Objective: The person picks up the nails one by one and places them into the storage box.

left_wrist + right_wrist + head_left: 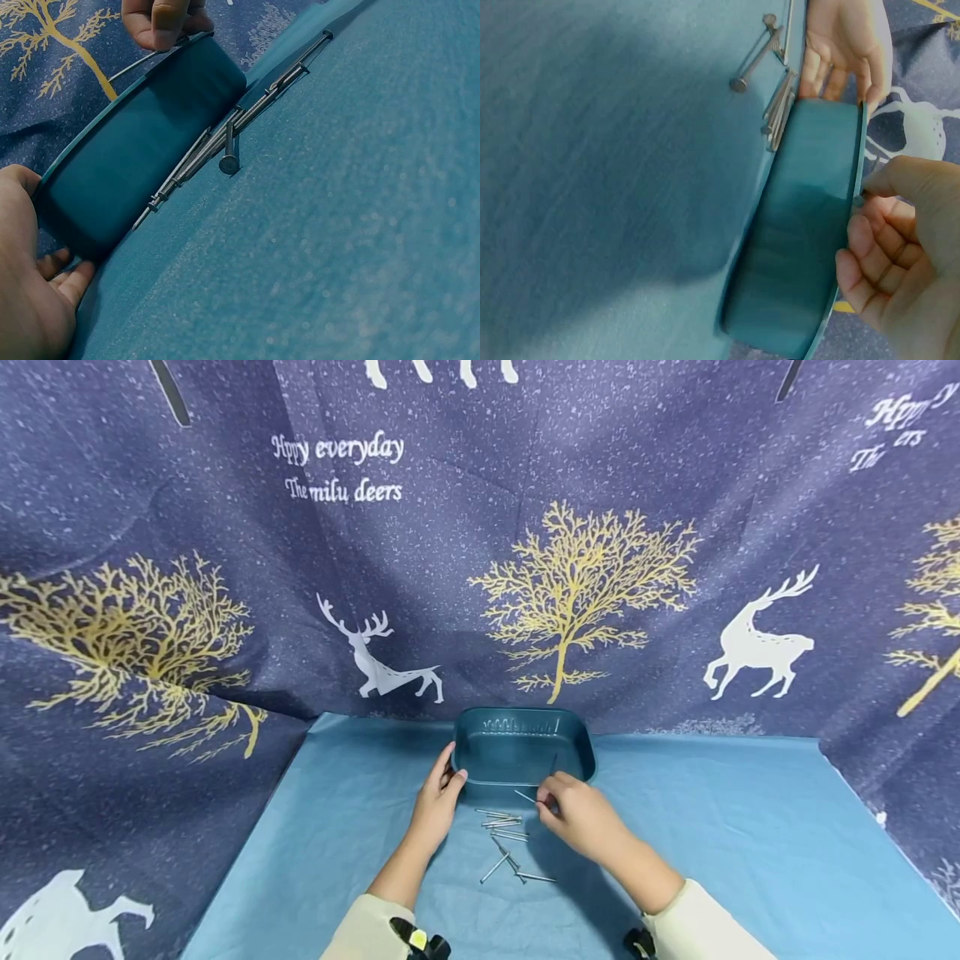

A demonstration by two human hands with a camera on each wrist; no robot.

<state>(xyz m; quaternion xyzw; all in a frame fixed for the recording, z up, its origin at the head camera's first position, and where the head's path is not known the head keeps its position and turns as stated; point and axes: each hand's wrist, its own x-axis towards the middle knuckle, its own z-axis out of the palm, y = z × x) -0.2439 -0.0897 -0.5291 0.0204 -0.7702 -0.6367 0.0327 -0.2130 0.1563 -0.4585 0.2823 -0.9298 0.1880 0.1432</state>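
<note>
A teal plastic box (517,792) with a rounded rim stands at the back of the cloth-covered table. At its left end my left hand (435,802) grips it, thumb at the rim and the other fingers along the side and bottom. My right hand (581,818) pinches a nail (524,796) at the box's front rim; the shaft shows to the left of the fingers. Several silver nails (501,821) lie in a loose pile before the box, some crossing. One flat-headed nail (230,161) points toward the left wrist camera. A thin dark line inside the box is unclear.
Light blue cloth (712,827) covers the table. Behind it hangs a dark blue curtain (465,568) printed with white deer and golden trees. The box's back edge is close to the curtain.
</note>
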